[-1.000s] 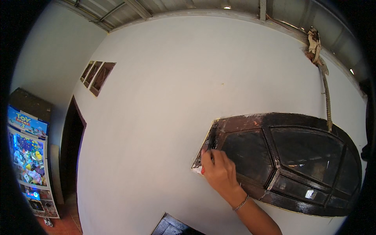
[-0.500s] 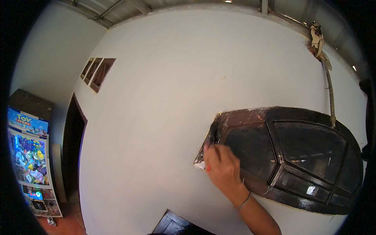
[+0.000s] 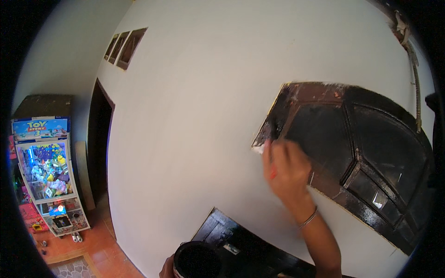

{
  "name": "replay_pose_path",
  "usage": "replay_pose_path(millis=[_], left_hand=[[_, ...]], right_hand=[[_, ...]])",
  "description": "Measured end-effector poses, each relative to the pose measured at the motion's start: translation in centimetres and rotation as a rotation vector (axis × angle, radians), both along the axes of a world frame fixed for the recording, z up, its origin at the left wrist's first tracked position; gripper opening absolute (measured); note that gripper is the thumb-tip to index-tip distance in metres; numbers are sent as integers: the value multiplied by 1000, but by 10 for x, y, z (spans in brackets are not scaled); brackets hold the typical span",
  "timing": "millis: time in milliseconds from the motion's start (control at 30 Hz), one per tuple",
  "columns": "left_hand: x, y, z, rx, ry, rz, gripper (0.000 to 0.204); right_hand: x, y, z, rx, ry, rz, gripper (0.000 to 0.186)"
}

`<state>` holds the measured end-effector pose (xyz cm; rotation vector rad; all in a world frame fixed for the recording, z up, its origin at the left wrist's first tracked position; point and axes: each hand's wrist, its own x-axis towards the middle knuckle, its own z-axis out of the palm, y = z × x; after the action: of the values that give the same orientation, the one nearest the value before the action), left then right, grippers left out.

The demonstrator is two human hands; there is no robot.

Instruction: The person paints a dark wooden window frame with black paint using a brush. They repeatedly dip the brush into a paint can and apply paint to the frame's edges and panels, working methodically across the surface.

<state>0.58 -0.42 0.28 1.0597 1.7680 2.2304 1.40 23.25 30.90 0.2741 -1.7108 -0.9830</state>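
My right hand (image 3: 288, 169) is closed on a paintbrush, and a bit of its red handle shows by the palm. The dark bristles (image 3: 272, 129) touch the left edge of a brown wooden window frame (image 3: 320, 92) set in the wall. Glossy dark paint covers much of the frame, while its upper left and lower left parts look duller brown. At the lower edge my left hand (image 3: 167, 268) grips the side of a round paint can (image 3: 198, 262), dark inside. Most of that hand is hidden behind the can.
Below the window is the top of a glossy dark door (image 3: 241, 241). A white wall (image 3: 185, 120) surrounds both. On the left stand a lit claw machine (image 3: 48, 171) and a dark doorway (image 3: 98, 139). Small vent openings (image 3: 131, 48) sit high up; a pipe (image 3: 416, 88) hangs at right.
The view has tilted down and left, bringing the paint can and my left hand into sight. The brush stays at the frame's left edge, slightly lower along it.
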Motion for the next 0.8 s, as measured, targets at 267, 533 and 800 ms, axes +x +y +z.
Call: replay_pose_path(millis=[267, 533, 800], left_hand=[[0, 3, -5, 34, 27, -29, 106], [-1, 4, -3, -16, 14, -32, 108], [-2, 6, -5, 7, 7, -39, 109]], right_hand=[[6, -4, -15, -190, -248, 57, 20], [13, 7, 4, -198, -73, 107, 20], [32, -5, 7, -483, -187, 89, 19]])
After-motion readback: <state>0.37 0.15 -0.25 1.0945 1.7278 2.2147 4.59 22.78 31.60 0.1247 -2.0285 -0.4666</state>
